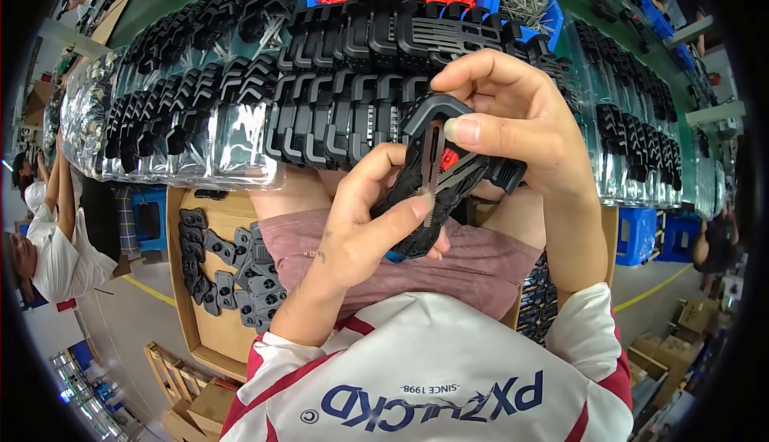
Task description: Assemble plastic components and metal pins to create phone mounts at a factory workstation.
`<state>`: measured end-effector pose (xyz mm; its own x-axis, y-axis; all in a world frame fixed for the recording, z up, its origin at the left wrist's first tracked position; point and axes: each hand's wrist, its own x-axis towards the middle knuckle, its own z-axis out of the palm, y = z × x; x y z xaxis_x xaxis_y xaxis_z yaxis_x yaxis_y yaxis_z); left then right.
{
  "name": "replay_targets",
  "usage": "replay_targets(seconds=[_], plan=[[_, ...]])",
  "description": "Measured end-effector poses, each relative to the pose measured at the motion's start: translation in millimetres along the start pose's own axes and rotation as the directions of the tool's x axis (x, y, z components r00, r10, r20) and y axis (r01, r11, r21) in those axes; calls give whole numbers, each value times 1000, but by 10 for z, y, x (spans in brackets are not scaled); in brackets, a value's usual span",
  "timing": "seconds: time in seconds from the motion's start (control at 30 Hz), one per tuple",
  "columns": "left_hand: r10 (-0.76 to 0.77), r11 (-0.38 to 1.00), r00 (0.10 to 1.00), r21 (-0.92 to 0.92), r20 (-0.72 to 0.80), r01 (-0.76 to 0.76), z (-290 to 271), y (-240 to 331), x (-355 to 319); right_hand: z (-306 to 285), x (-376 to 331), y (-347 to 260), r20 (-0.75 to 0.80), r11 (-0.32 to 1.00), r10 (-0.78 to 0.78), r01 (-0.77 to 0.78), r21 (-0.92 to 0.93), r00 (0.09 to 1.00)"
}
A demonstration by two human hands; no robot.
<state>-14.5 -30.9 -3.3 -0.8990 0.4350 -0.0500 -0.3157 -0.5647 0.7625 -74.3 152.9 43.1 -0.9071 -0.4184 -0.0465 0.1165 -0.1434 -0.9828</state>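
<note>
Head view: our left grip point(360, 218) and right grip point(533, 130) pinched an angular black plastic tool point(412, 160), apparently seating a slim grey metal strip point(431, 158) between them; next, careful alignment seemed needed.

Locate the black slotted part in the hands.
In the head view, the black slotted part is just right of centre, held between the left hand and right hand, above the maroon shorts, near the rows of black parts.

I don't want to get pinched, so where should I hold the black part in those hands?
Hold the black part by its bent top, probably from the right, like the right hand: it looks smooth and juts past the metal strips.
</note>
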Motion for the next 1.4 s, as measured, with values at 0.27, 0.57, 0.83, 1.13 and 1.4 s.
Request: replay_targets(seconds=[0.27,0.57,0.83,1.13,1.4], plan=[[-2,985,996,174,-87,17,15,-20,2,4,-18,10,23,997,-43,44,-59,999],[21,974,997,226,-73,-4,1,-21,-15,60,-12,-141,31,985,54,-48,-163,998],[37,960,993,280,-116,-4,45,-37,-82,80,-16,-124,3,985,84,-82,-153,996],[82,938,979,348,-186,-13,-125,15,-117,207,166,-127,-78,943,-47,18,-333,996],[154,970,937,230,-315,-83,-262,101,-93,180,482,60,-265,794,-219,13,-608,939]])
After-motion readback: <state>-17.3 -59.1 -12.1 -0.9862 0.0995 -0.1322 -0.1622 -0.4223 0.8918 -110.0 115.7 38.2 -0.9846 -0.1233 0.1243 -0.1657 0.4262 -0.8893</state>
